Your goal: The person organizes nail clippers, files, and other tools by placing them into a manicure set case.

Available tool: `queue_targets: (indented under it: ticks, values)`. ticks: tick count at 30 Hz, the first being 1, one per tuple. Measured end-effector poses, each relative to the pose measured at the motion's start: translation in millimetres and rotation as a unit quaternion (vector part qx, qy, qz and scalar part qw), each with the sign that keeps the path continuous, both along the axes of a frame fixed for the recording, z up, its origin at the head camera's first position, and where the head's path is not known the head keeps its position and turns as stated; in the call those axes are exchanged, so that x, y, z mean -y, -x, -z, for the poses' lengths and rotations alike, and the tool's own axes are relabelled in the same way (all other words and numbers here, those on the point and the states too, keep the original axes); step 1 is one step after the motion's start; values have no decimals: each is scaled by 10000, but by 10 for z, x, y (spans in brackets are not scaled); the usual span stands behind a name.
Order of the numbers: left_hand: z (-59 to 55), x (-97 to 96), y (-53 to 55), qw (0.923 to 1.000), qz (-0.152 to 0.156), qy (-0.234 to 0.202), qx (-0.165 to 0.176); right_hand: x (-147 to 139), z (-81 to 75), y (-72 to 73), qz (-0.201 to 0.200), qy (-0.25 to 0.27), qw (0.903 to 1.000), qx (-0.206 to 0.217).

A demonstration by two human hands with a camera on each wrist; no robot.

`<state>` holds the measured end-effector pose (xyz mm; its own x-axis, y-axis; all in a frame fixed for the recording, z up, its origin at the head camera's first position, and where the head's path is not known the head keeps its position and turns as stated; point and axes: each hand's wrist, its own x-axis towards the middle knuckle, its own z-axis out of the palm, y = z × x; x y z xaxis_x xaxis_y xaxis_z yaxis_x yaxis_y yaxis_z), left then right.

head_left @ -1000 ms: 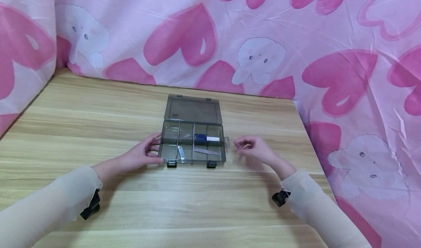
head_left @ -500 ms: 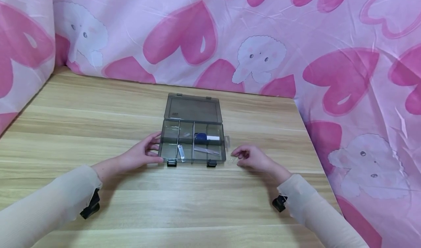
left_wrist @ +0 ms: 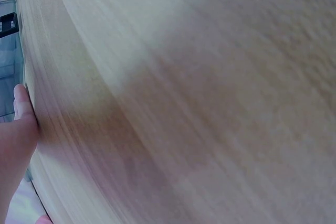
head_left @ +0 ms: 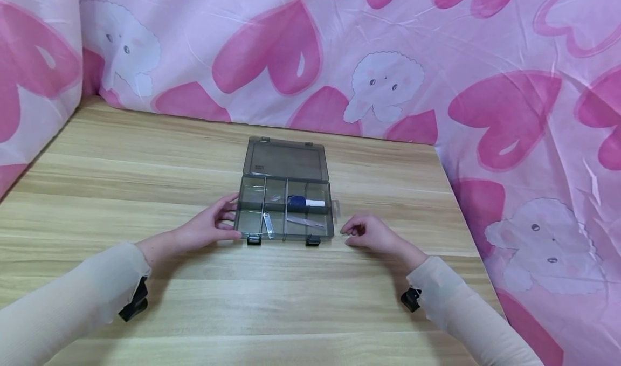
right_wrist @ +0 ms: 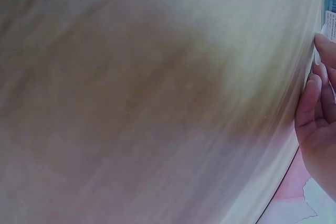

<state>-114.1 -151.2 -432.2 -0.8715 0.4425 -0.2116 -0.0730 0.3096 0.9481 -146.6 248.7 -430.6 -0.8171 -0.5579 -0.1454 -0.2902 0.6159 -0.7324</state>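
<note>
A smoky see-through compartment box (head_left: 250,223) lies with its lid (head_left: 286,158) folded back. My left hand (head_left: 209,225) grips its left side, thumb at the front corner; the left wrist view shows that thumb (left_wrist: 22,98) along the edge. Inside are a dark blue bottle with a white cap (head_left: 305,201), a nail clipper (head_left: 268,226), a slim pale strip (head_left: 305,222) and a tiny clear piece (head_left: 275,198). Just right of the box, my right hand (head_left: 372,233) is down at the tabletop, thumb and bent fingers pinching a small clear piece, mostly hidden.
Two black latches (head_left: 312,241) stick out at the box's front edge. A clear tab (head_left: 337,208) shows beside its right wall. The wood-grain table (head_left: 271,306) is bordered by a pink heart-print cloth (head_left: 271,48) at the back and sides.
My right hand has come down and slightly toward me, its fingers closing in on the small clear piece on the table. The left hand and the box have stayed in place.
</note>
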Motion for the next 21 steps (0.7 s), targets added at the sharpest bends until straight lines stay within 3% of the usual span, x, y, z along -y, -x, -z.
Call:
queue_targets:
  ticks: [7,16,21]
  values:
    - [-8,-1,2,10000,8,34,-10,-5,8,12,-22,-128,9998,-176]
    - [4,1,12,9999,7,118,30,-96,-98,4,139,46,9991,397]
    - [-2,1,9,9999,11,94,51,-150,-174,45,60,135,9997,182]
